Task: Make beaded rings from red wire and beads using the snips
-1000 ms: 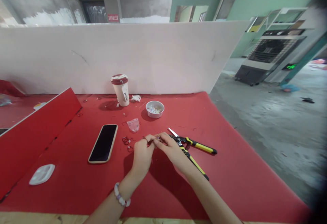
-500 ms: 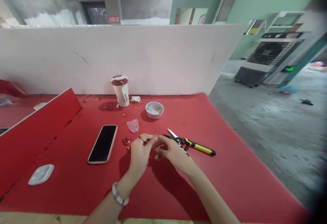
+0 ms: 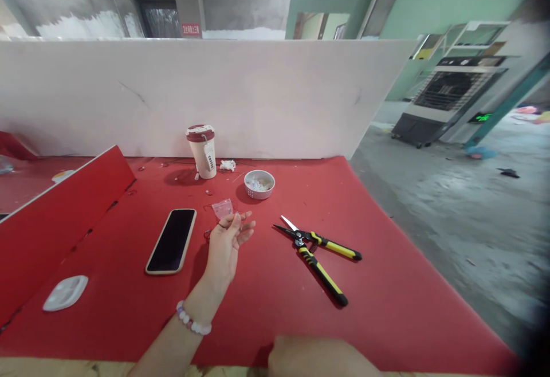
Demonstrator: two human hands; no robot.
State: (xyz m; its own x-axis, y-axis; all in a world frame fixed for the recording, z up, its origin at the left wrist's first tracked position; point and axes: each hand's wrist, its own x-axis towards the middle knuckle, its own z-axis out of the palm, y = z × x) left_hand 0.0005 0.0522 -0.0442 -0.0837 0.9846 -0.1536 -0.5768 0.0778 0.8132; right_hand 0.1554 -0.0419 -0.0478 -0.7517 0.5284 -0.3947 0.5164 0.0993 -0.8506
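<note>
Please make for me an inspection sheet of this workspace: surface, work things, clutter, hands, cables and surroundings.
Surface: red table, small specks scattered on it.
Work things: cutters lie with blades and handles spread; bag lies just behind the left hand's fingers; bowl holds small pieces.
Clutter: phone, lidded cup, white scrap, white dish.
Hands: left hand raised, thumb near the fingers, grip unclear; right hand at the bottom edge, fingers not visible.
Cables: nothing seen.
Surroundings: white panel behind, air cooler on the floor to the right.
</note>
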